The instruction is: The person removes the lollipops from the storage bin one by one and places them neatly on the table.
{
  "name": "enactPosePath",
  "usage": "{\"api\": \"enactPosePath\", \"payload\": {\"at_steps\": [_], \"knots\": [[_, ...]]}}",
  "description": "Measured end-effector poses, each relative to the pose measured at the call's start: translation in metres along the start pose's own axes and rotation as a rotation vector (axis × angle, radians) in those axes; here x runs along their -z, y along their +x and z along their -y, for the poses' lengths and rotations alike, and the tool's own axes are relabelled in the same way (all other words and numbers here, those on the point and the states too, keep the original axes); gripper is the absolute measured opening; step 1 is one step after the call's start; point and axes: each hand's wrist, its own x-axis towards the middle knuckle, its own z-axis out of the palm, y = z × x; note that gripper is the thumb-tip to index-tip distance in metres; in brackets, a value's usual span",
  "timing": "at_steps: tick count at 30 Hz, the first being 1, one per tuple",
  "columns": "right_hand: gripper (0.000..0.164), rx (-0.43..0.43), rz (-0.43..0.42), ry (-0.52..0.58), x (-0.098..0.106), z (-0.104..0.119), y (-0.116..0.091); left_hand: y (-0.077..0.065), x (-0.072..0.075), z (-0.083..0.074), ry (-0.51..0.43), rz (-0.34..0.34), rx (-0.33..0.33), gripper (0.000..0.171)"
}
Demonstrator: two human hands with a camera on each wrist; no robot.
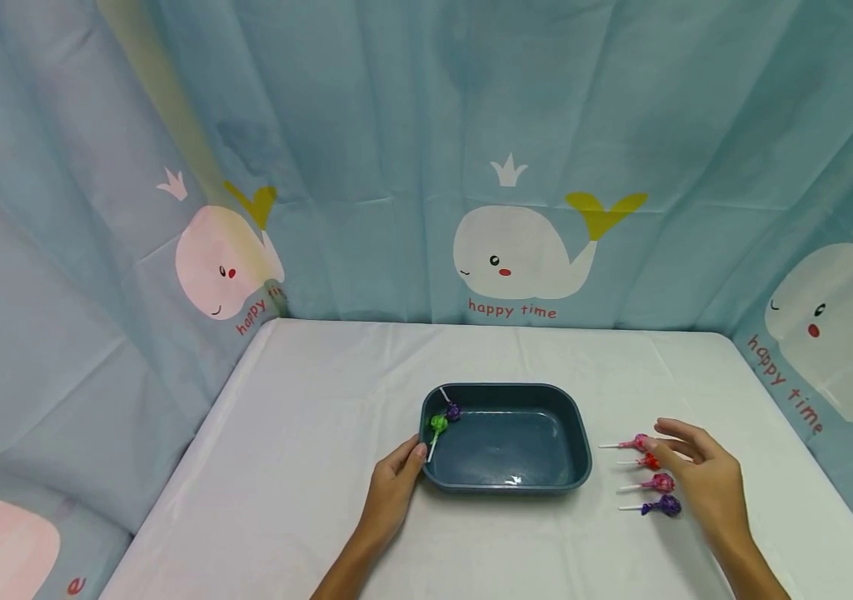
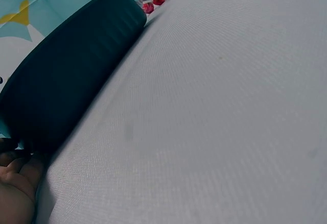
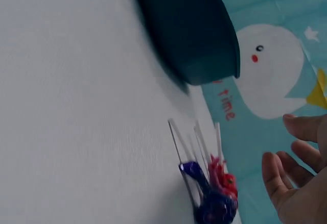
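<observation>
A dark teal rectangular tray [image 1: 520, 454] sits on the table, and my left hand [image 1: 392, 492] grips its left edge with the thumb at the rim. Inside, at the left end, lie a green lollipop [image 1: 438, 424] and a purple lollipop [image 1: 453, 412]. To the tray's right a column of lollipops lies with sticks pointing left: a pink one [image 1: 638, 442], a red one [image 1: 650, 461], a darker pink one [image 1: 662, 482] and a purple one [image 1: 669, 506]. My right hand [image 1: 707, 475] hovers at their candy ends, fingertips close by the farthest pink one. In the right wrist view its fingers are apart, holding nothing.
A white cloth [image 1: 306, 467] covers the table. Behind it and at both sides hangs a light blue curtain [image 1: 366, 150] printed with whales, its lower edge meeting the table's back edge.
</observation>
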Motion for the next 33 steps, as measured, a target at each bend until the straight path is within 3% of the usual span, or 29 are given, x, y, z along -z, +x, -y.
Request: {"api": "enactPosePath", "payload": {"at_steps": [9,20,33], "knots": [[0.055,0.013,0.044,0.126,-0.021,0.022,-0.007,-0.001,0.0,0.0,-0.003,-0.001,-0.018,0.061],[0.051,0.124,0.087,0.227,-0.048,0.042,-0.014,0.001,0.001,0.0,-0.042,0.007,-0.045,0.057],[0.053,0.155,0.156,0.334,-0.072,0.065,-0.019,-0.001,0.001,0.0,0.002,0.002,-0.021,0.059]]}}
